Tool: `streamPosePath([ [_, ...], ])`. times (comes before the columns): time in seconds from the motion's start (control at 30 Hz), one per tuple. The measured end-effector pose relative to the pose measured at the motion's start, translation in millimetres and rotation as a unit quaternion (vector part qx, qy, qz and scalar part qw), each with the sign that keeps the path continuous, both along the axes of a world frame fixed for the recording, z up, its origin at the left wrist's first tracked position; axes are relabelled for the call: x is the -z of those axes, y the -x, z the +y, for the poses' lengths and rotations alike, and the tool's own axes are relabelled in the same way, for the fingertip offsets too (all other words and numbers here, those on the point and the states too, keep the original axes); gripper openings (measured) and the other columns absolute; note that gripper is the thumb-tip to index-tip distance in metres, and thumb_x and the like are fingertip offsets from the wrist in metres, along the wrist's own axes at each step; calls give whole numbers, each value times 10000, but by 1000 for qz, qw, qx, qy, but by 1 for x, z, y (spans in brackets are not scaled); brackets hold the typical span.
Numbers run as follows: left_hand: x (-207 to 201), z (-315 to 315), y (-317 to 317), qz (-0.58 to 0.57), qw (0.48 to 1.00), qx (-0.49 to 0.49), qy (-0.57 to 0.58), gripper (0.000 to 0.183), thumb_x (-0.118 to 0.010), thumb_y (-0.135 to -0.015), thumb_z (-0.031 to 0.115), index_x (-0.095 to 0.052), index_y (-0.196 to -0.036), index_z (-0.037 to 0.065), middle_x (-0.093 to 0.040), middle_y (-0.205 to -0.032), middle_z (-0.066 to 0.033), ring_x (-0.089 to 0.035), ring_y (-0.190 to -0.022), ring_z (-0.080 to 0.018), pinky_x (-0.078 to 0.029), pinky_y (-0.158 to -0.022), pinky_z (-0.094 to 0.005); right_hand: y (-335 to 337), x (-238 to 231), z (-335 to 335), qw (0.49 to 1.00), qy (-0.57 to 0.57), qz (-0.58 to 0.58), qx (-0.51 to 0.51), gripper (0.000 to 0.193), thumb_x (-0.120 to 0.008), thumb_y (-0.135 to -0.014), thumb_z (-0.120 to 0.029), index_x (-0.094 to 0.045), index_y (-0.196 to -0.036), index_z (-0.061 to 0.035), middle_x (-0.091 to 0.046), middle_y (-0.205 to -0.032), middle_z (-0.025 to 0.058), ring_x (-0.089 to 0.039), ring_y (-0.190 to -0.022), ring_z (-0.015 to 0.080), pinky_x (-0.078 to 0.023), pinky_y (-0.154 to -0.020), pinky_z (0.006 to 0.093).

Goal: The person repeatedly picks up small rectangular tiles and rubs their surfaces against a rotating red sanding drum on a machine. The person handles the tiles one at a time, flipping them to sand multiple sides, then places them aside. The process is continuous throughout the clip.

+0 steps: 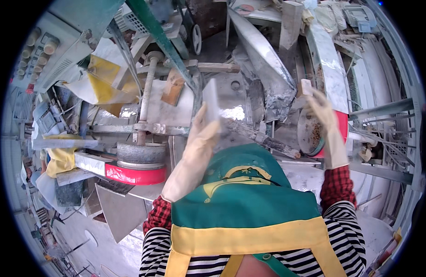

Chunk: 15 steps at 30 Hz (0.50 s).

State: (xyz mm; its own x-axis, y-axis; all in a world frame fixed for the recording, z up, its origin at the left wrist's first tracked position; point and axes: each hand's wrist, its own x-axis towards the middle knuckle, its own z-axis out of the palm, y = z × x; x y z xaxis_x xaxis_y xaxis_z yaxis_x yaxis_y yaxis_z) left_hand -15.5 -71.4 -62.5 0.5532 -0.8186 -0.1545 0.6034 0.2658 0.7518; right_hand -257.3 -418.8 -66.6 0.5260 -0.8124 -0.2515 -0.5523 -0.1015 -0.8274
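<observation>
Cream rubber gloves cover both my hands. My left hand (203, 134) is closed on a thin white slab (212, 99), which stands up from the fingers and is slightly blurred. Out to the right, my right hand (324, 113) pinches a small white block (306, 87) at its fingertips. Just beside that hand is a round wheel (310, 133) with brown grit on its face, and a white and red belt (341, 124) runs round it. Between my hands lies a wet, grey work area (234, 108) with a small dark ring (235, 85) on it.
At left, another wheel (141, 151) carries a red and white belt (135, 173). A green metal bar (162, 39) slants down toward my left hand. A control box with knobs (40, 55) hangs at upper left. A grey metal guard (264, 51) rises ahead. Yellow cloth (63, 159) drapes at left.
</observation>
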Motion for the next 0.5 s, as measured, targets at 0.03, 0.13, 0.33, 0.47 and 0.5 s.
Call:
streamPosePath([
  [0.03, -9, -13, 7, -116, 993, 13, -4, 718, -675, -928, 111, -318, -1546, 36, -325, -1586, -134, -318, -1468, -255, -270, -1192, -344, -22, -19, 39, 980, -154, -100, -70, 518, -642, -974, -434, -592, -1397, -140, -727, -1128, 118, -685, -961, 198, -564, -832, 327],
  [0.13, -39, -40, 26, -198, 973, 47, -112, 749, -672, -920, 79, -288, -1563, 65, -314, -1595, -137, -331, -1463, -244, -292, -1184, -364, -67, -28, 119, 906, -120, -323, -247, 591, -662, -967, -398, -520, -1447, -85, -704, -1145, 136, -671, -957, 175, -544, -841, 315],
  [0.33, -27, -46, 27, -196, 976, 55, -79, 674, -637, -933, 17, -350, -1540, 77, -369, -1574, -134, -363, -1450, -232, -314, -1182, -369, -76, -54, 161, 911, -255, -281, -161, 608, -730, -891, -166, -510, -1445, -45, -688, -1078, 84, -621, -911, 118, -496, -778, 286],
  [0.47, -44, -38, 34, -71, 991, 74, -88, 657, -629, -942, 21, -356, -1537, 75, -465, -1513, -121, -481, -1359, -213, -410, -1112, -351, -67, -43, 149, 927, -235, -236, -172, 593, -767, -870, -171, -558, -1411, -51, -696, -998, 51, -591, -819, 88, -461, -703, 247],
  [0.5, -52, -37, 35, -46, 991, 78, -97, 660, -631, -942, 26, -352, -1539, 73, -490, -1495, -117, -511, -1331, -207, -440, -1088, -347, -70, -42, 147, 929, -229, -249, -150, 579, -775, -868, -185, -576, -1395, -52, -691, -970, 43, -586, -801, 82, -453, -688, 237],
])
